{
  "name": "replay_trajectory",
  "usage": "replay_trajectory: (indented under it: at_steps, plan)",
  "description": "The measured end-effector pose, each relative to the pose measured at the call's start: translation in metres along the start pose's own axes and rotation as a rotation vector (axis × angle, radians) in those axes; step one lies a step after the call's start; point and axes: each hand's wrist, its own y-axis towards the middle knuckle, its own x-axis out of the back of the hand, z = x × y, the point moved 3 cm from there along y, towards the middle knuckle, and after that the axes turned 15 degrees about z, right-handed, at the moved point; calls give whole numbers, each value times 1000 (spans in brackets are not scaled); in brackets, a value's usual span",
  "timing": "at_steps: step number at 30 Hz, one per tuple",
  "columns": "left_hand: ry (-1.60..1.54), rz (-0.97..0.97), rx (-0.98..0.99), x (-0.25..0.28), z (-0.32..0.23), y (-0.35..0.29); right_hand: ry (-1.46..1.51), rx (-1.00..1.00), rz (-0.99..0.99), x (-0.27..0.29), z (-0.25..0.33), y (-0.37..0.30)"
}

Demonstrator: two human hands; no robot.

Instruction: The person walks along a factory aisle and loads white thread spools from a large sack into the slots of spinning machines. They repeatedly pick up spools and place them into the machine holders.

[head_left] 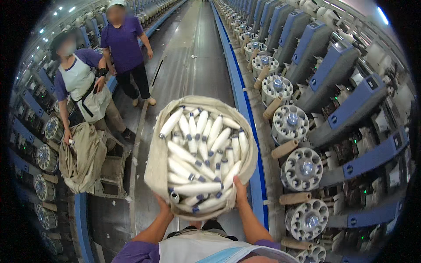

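A beige cloth sack (154,164) with a rolled-down rim hangs in front of my body, above the aisle floor. Heaped inside are many white yarn bobbins (183,154) with dark blue ends, lying in mixed directions. My left hand (162,204) grips the sack's lower left side, its fingers mostly hidden by the cloth. On the lower right side my right hand (240,193) holds the cloth, thumb near the rim; its other fingers are hidden underneath.
Winding machines with blue-grey panels (326,70) and round bobbin magazines (302,168) line the right. Brown cones (285,149) stick out toward the aisle. At left, a co-worker (83,79) reaches into another sack (82,158) on a cart (115,171); a second person (125,46) stands behind.
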Motion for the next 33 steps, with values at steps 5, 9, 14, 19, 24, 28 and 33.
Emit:
replay_trajectory:
  at_steps: [5,9,14,19,24,28,33]
  plan:
    - [16,244,-136,3,-1,18,-340,43,-136,-5,18,17]
    - [-70,133,-21,-10,-11,51,-302,-75,-234,-23,45,62]
    - [256,177,-412,-63,-35,135,-165,-70,-232,-46,68,150]
    - [16,46,-328,-137,-67,224,-177,-83,-130,-72,96,257]
    - [61,168,-424,-215,-102,352,-256,-38,-212,-95,122,399]
    - [30,73,-476,-249,-124,464,-315,26,-250,-98,138,525]
    - [146,-27,-548,-325,-145,607,-219,-7,-249,-109,181,684]
